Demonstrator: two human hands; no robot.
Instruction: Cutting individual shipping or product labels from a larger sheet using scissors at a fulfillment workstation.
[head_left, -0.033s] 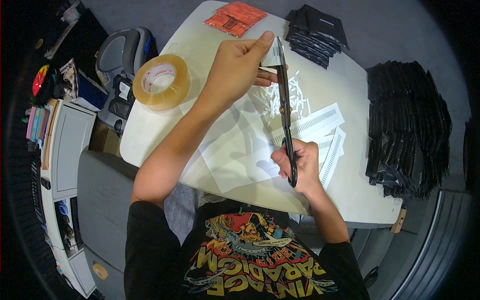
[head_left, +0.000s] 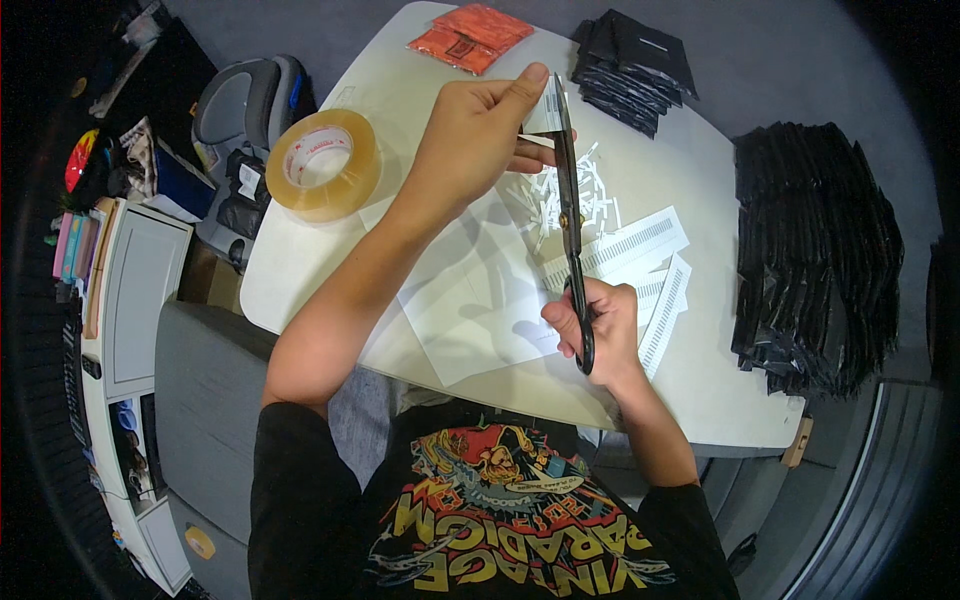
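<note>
Between the thumb and fingers of my left hand (head_left: 478,132) is a small printed strip of white paper (head_left: 546,112), held above the far part of the table. My right hand (head_left: 606,330) grips a pair of scissors (head_left: 568,195) by their black handles. The long dark blades point away from me, with their tips beside the paper strip; I cannot tell how far apart they are. Under the blades lies a heap of narrow paper slips (head_left: 575,190). Several printed paper strips (head_left: 640,243) rest near my right hand, and a large white sheet (head_left: 470,320) lies below my left forearm.
A wide roll of clear tape (head_left: 322,166) stands at the table's left. Orange packets (head_left: 470,36) and a stack of black plastic packages (head_left: 635,65) sit along the far edge. A taller black stack (head_left: 815,260) is at the right. A grey chair (head_left: 210,400) stands left of the table (head_left: 720,400).
</note>
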